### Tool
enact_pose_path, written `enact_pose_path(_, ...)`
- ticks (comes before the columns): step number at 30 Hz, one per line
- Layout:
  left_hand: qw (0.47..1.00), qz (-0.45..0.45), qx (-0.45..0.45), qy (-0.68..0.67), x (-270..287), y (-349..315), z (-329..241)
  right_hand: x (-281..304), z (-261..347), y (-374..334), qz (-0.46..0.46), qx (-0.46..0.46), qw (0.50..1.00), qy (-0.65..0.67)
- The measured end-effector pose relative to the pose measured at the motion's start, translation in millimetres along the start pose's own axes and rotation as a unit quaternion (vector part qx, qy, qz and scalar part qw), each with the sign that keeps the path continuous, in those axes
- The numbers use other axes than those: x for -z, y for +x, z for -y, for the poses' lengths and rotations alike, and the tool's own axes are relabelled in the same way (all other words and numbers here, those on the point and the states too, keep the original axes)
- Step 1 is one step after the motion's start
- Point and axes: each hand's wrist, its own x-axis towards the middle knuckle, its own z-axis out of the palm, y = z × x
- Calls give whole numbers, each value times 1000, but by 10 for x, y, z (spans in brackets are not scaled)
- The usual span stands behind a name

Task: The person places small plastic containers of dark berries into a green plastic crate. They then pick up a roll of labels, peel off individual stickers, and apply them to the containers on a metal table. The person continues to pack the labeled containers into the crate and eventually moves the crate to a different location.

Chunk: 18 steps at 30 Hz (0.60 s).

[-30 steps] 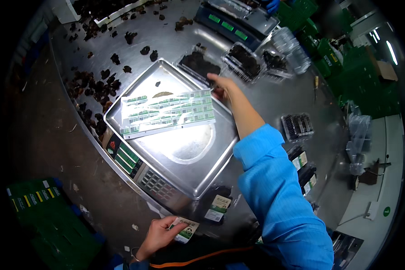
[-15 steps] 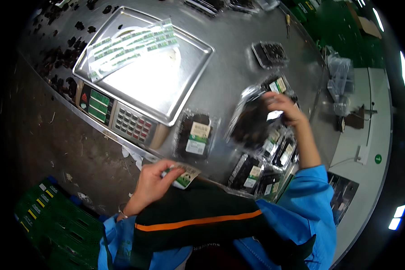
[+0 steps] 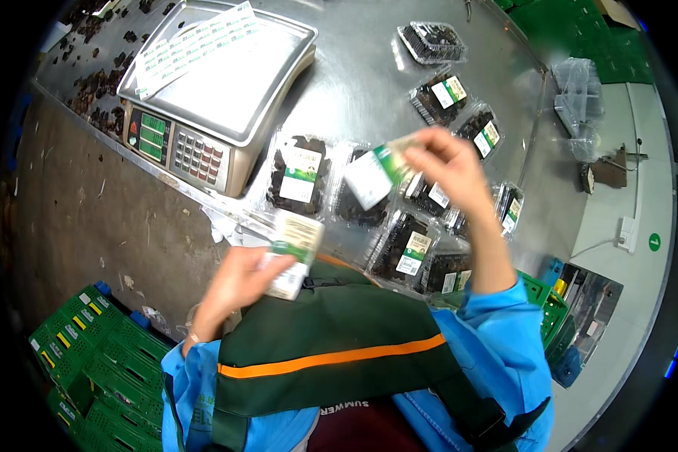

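My left hand [image 3: 230, 282] is closed on a small stack of white, green and cream labels [image 3: 299, 239] by the table's near edge. A single label [image 3: 369, 179] of the same kind is pinched in my right hand [image 3: 453, 167], held above a clear plastic box of dark, dried-looking pieces [image 3: 360, 209]. The label covers part of that box's lid. Just left of it lies a labelled box [image 3: 300, 172]. Right of my right hand and below it, several more labelled boxes [image 3: 403, 248] are grouped together, some partly behind my forearm.
A scale [image 3: 181, 154] with a steel tray stands at the left, a sheet of labels [image 3: 196, 49] on it. Dark loose pieces [image 3: 98, 94] are scattered beyond. Another clear box [image 3: 432, 42] sits farther back. Green crates [image 3: 102, 354] stand on the floor at lower left.
My right hand has let go of a dark-filled box, which now lies beside the labelled one, and holds a label. My left hand still grips labels. The view has shifted.
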Motion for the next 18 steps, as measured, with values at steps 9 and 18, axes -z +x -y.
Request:
enact_pose_path(9,899,-357,-183,-173,906,-708,-91,-167,-951,523,-57,88,867,-487)
enact_pose_path(18,978,-145,-32,-147,744,404,-285,341,4,3748,-193,-124,964,136)
